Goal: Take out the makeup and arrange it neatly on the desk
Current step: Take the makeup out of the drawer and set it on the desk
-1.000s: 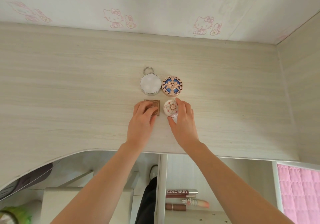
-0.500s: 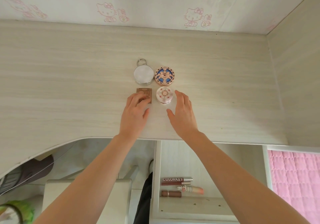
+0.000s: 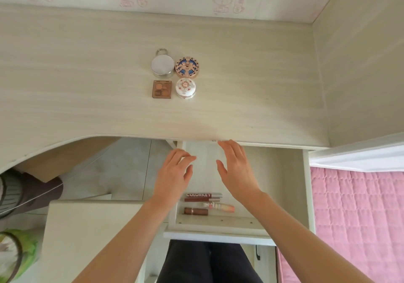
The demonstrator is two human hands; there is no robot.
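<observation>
Pale wood desk (image 3: 87, 85) — four makeup cases (image 3: 175, 76) are grouped in a square. Over the open drawer (image 3: 218, 223), left hand (image 3: 172, 176) and right hand (image 3: 237, 169) are held open, empty — lip products (image 3: 205, 203) below.

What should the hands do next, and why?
Probably reach the right hand down into the open drawer for the Colorkey tube. Both it and the left hand hover empty above the drawer, where a brown lipstick and a pink tube also wait; four makeup cases already sit on the desk.
</observation>
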